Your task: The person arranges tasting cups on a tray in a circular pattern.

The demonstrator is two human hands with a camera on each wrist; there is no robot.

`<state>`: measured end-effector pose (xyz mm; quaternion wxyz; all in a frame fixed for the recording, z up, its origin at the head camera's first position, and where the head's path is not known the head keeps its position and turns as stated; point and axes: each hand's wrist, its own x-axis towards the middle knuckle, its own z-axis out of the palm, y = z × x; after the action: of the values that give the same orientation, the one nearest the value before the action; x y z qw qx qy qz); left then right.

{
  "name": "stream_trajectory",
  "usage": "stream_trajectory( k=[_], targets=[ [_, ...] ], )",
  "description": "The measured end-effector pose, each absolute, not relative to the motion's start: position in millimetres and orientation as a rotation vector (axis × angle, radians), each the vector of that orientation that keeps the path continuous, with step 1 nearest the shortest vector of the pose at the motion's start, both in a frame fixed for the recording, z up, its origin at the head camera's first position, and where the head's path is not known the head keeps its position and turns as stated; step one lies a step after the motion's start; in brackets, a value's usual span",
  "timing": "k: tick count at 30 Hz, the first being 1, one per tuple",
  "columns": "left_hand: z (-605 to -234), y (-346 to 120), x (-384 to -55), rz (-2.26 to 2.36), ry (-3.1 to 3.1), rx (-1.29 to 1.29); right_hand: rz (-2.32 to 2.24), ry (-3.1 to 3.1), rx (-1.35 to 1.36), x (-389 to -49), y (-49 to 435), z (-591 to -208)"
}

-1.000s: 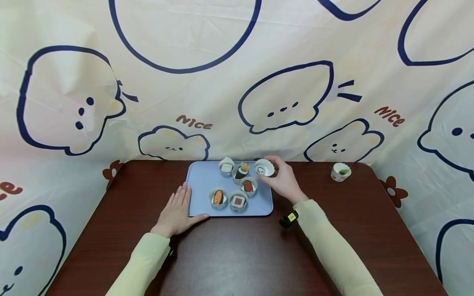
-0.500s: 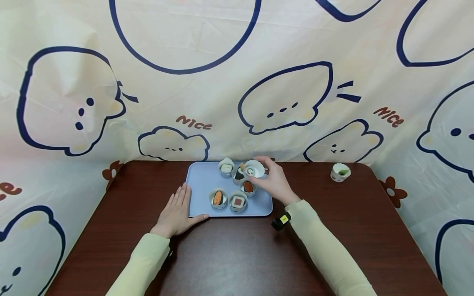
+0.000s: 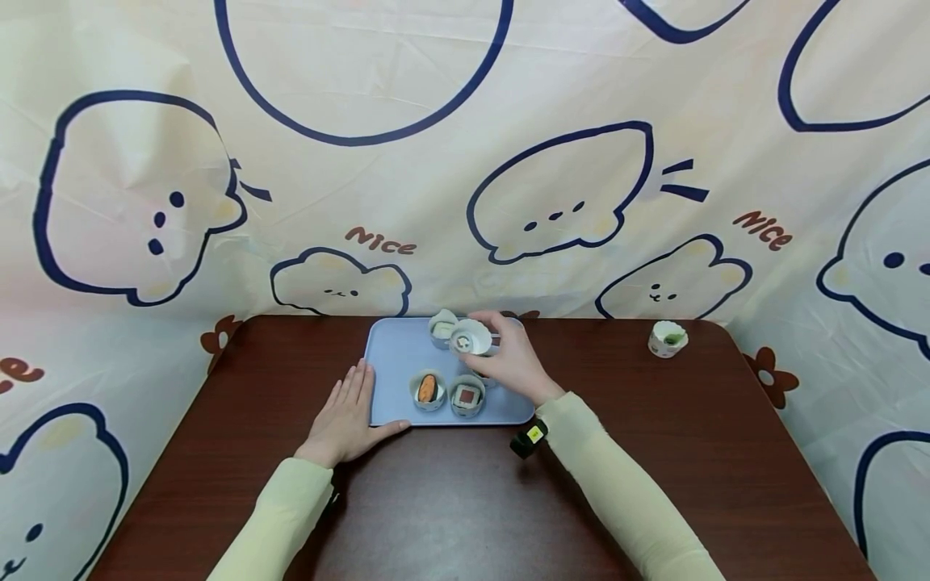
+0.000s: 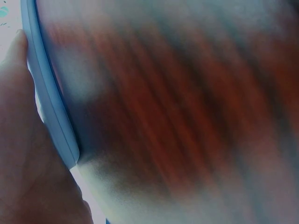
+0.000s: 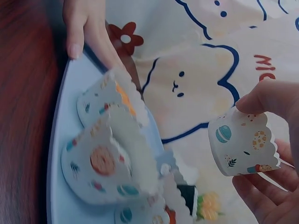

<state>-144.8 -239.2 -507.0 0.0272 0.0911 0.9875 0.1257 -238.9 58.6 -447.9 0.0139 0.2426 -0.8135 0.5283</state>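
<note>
My right hand holds a white patterned paper baking cup by its sides, thumb against fingers, raised over the back of the blue tray. A small whitish piece lies inside it. In the right wrist view that cup hangs apart from the others, tilted. My left hand lies with straight fingers along the tray's left edge, thumb at its front edge. On the tray stand a cup with orange-topped toy sushi, one with a square piece and one with a whitish piece. My right hand hides further cups.
Another paper cup with a green item stands at the table's back right. A printed cloth hangs behind the dark wooden table. The left wrist view is mostly blurred, with the tray rim at its left.
My right hand has carried the held cup leftward across the back of the tray, now covering the cups with the yellow-topped and red-topped pieces. My left hand has stayed in place.
</note>
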Motion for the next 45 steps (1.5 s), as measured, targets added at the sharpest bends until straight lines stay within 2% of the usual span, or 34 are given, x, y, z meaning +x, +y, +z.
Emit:
stream_trajectory(
  k=[20,45],
  targets=[
    [-507.0,-239.5,-143.8,0.371,3.053,0.283,1.600,-2.651,0.861,-241.5,3.7,-454.5],
    [-508.7,-239.8,-144.5,0.437,3.061,0.308,1.475,-2.835,0.900,-268.8,-37.0,-470.8]
  ],
)
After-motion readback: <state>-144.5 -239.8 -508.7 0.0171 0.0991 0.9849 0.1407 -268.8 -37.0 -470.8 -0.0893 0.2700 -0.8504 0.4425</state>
